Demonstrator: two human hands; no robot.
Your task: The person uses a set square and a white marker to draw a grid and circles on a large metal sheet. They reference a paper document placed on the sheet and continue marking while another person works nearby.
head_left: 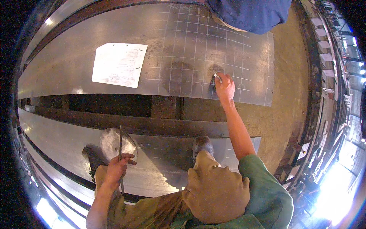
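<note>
Head view: your right hand [225, 88] is closed on a small white piece [217, 77], pinched at the fingertips, over the upper metal plate [76, 57]; you cannot tell from this angle whether the piece touches the surface; your left hand [116, 170] is closed around a thin metal strip [121, 139], which crosses in front of a round metal disc [108, 143] on the lower plate [57, 131]; a white sheet [119, 65] lies on the upper plate, left of the grid lines [183, 36]; a co-worker [255, 15] in blue partly covers its far edge.
</note>
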